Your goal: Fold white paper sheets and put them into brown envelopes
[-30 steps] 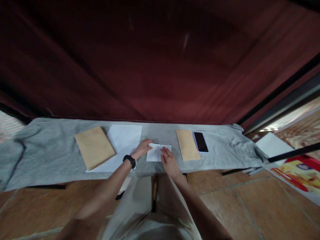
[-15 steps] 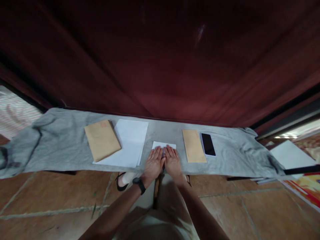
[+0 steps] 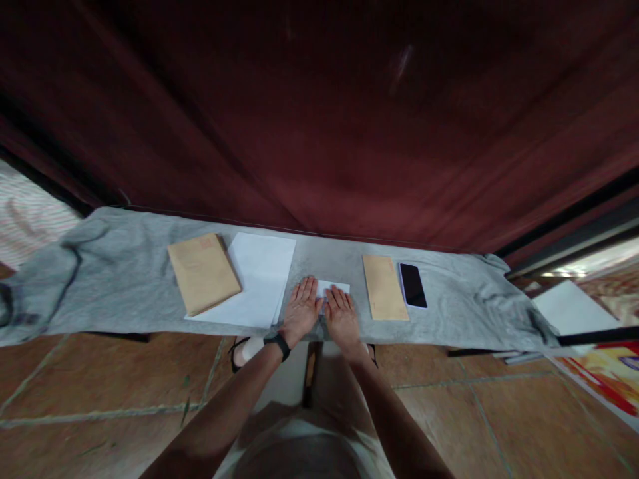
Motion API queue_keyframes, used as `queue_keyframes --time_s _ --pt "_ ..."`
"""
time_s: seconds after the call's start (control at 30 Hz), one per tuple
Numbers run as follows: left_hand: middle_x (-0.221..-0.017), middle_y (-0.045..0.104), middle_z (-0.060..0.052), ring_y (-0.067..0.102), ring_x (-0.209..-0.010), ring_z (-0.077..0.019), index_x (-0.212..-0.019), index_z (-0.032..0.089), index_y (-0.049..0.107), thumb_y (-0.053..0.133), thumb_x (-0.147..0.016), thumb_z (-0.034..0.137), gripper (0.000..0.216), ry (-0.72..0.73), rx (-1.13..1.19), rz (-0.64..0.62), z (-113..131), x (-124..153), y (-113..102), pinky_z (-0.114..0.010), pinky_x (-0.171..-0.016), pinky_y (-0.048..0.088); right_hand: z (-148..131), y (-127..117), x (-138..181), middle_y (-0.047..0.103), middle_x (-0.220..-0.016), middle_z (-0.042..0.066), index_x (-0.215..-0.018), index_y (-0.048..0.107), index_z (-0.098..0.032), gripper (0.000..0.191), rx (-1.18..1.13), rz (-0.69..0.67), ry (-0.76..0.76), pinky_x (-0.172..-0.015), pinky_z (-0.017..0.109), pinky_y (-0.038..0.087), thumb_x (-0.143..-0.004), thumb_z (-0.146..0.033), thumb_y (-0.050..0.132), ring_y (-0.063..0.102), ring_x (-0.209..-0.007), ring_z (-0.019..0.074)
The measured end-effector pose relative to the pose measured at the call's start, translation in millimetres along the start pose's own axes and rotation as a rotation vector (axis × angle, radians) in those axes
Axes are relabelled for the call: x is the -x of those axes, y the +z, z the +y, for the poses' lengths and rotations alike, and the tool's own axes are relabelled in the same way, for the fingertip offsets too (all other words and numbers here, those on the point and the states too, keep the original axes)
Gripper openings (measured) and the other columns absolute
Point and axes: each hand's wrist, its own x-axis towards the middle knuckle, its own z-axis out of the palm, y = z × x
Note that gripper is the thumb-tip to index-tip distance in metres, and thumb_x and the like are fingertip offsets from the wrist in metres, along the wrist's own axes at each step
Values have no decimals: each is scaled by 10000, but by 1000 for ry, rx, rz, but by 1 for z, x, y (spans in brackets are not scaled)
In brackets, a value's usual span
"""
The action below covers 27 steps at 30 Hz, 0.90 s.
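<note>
Left hand [image 3: 301, 311] and right hand [image 3: 342, 320] lie flat — white paper [image 3: 325, 285] apparently beneath both.

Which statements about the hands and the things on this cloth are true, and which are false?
1. The right hand lies on the small white paper. True.
2. The black wristband is on the right wrist. False: it is on the left.
3. The larger brown envelope overlaps large white paper. True.
4. The phone lies left of the narrower brown envelope. False: the phone lies right of it.
5. The cloth is grey. True.
</note>
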Motion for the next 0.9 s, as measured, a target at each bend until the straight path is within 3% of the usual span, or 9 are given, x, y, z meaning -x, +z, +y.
queue_keyframes --time_s 0.4,0.63,0.9 --pt "-1627 337 -165 281 -1521 -311 -1521 135 435 406 -1002 454 610 38 6 -1 -3 3 -1 -493 -1231 246 2 -8 24 460 -1533 212 -1493 452 -40 495 69 89 229 -1199 519 277 -1048 -231 353 422 -1440 300" --pt "-1653 283 -143 237 -1537 -296 -1558 154 367 421 -992 328 595 59 -7 -34 -7 2 2 -499 -1239 224 -15 -5 5 470 -1549 115 -1490 488 -144 463 6 -28 84 -1206 426 305 -1067 -304 386 407 -1457 229" --pt "-1631 333 -135 272 -1524 -306 -1532 145 419 357 -1027 388 564 49 -43 16 -9 17 0 -506 -1233 250 9 -7 34 428 -1569 158 -1538 396 -100 539 98 26 44 -1198 490 288 -1063 -353 420 408 -1448 282"
